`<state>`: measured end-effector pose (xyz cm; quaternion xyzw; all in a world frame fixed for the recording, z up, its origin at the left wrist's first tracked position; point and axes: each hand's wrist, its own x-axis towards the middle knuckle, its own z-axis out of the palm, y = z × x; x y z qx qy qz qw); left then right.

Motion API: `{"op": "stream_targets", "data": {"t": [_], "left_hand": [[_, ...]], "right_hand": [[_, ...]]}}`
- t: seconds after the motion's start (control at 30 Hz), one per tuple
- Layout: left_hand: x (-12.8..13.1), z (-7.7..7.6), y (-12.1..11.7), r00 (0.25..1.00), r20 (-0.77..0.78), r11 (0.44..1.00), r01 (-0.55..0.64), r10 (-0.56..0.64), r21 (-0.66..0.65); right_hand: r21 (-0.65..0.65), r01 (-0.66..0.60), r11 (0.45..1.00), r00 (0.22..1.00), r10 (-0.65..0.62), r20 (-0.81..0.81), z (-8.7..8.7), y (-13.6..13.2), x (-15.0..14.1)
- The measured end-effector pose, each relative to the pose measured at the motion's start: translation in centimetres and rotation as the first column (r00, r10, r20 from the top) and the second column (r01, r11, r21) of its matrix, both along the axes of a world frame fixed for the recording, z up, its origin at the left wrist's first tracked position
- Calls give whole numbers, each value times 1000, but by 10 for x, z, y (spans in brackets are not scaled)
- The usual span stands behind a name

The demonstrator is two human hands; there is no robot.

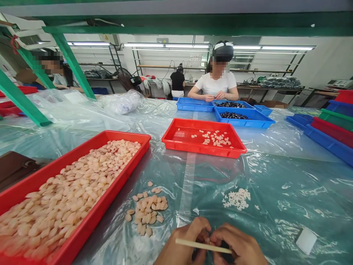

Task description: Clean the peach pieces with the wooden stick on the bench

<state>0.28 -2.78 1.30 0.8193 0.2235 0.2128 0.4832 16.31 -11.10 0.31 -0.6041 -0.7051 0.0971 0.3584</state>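
My left hand (183, 241) and my right hand (238, 241) meet at the bottom middle, fingertips bent towards each other. A thin pale stick (202, 246) lies across in front of them, its right end in the fingers of my right hand. My left fingers are pinched together; a small pale bit shows between the hands, too hidden to name. Left of them sits a loose pile of beige oval pieces (149, 209) on the plastic sheet. Beyond my right hand is a smaller heap of tiny white pieces (237, 198).
A long red tray (140, 138) full of beige pieces stands left; another red tray (176, 147) holds a few. Blue trays (245, 123) with dark pieces stand before a co-worker (217, 82). Stacked trays (335, 129) and a white block (306, 241) are right; green posts (73, 66) rise left.
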Motion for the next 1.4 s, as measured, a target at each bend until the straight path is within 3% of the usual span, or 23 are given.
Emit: {"op": "stream_targets", "data": {"t": [0.13,0.27,0.4,0.63,0.87,1.17,1.27,1.4], "left_hand": [[1,2,0,1000,16,1000,-3,3,-6],[5,-1,0,991,122,994,-35,48,-106],[7,-1,-3,991,88,973,-82,104,-218],[10,8,-5,986,97,914,-84,133,-398],[11,28,-4,994,2,800,-84,106,-594],[10,26,-3,996,6,752,-66,92,-656],[7,24,2,992,32,776,-74,121,-627],[3,23,5,986,20,887,-142,168,-439]], "right_hand": [[-46,23,999,999,-24,-25,3,-1,-3],[-105,48,993,995,-56,-82,10,0,-5],[-192,63,979,984,-93,-151,18,2,-8],[-291,31,956,948,-120,-293,21,3,-6],[-363,-28,931,876,-152,-458,22,2,-7],[-428,-27,904,827,-220,-517,24,2,-11],[-437,32,899,829,-268,-491,27,2,-9],[-385,219,897,833,-377,-405,35,4,12]]}}
